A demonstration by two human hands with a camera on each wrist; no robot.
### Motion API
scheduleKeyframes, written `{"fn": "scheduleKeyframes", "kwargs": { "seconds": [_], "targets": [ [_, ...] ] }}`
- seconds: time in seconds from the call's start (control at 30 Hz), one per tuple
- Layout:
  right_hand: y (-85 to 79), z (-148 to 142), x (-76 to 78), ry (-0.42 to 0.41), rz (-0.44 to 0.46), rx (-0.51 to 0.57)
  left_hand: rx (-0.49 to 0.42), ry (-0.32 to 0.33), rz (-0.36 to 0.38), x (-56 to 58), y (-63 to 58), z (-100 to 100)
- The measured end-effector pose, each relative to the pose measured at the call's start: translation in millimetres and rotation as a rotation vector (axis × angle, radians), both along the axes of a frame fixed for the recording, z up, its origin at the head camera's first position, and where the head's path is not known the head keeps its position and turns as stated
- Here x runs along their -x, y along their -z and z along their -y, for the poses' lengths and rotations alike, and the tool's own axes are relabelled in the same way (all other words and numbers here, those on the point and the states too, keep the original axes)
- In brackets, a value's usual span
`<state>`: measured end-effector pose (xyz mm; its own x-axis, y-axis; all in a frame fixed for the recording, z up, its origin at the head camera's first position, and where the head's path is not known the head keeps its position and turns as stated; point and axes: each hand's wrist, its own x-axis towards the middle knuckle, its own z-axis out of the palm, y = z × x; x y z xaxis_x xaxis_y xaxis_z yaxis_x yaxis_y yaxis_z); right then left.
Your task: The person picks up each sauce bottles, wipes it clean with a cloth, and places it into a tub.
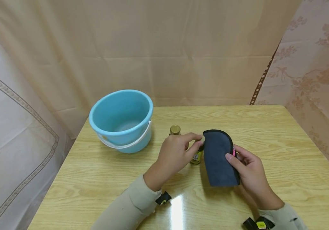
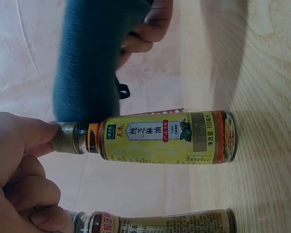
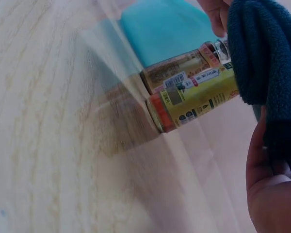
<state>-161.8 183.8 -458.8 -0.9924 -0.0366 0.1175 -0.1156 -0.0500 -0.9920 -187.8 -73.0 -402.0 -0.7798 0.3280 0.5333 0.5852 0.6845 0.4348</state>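
Note:
My left hand (image 1: 176,151) pinches the metal cap of a small sesame oil bottle (image 2: 155,138) between thumb and forefinger. The bottle is upright on the table, with a yellow label and dark contents. Beside it stands a second, similar bottle (image 1: 175,129) with a gold cap and a brownish label, partly behind my left hand in the head view. My right hand (image 1: 250,172) grips a dark blue fuzzy cloth piece (image 1: 220,159) with black edging, thumb on its near face. The cloth's rounded top is right at the bottle cap. A bit of pink shows at its right edge.
A light blue bucket (image 1: 121,108) with a white handle (image 1: 135,141) stands at the table's back left. The wood-grain table (image 1: 282,153) reaches back to a beige curtain (image 1: 170,54). Patterned cloth hangs at both sides.

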Motion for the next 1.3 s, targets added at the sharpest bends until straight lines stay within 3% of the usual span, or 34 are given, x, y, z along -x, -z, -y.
{"fn": "scheduleKeyframes", "kwargs": {
  "seconds": [0.1,0.23,0.47,0.6,0.93,1.3],
  "targets": [
    [-0.8,0,-0.9,0.002,-0.021,0.038,-0.006,0.001,0.001,-0.3,-0.6,-1],
    [-0.7,0,-0.1,0.011,0.019,-0.020,-0.012,0.004,0.006,-0.3,-1.9,-2],
    [3.1,-2,3.7,0.034,0.069,-0.300,0.032,0.017,0.020,2.9,-2.5,-5],
    [7.1,-4,7.2,0.020,0.102,-0.400,0.028,0.017,0.041,5.6,-2.5,-6],
    [14.8,-5,12.4,0.001,0.105,-0.524,-0.157,0.037,0.161,9.1,7.9,-17],
    [13.4,-7,13.0,0.010,0.083,-0.544,-0.273,0.049,0.105,3.9,14.1,-20]
  ]
}}
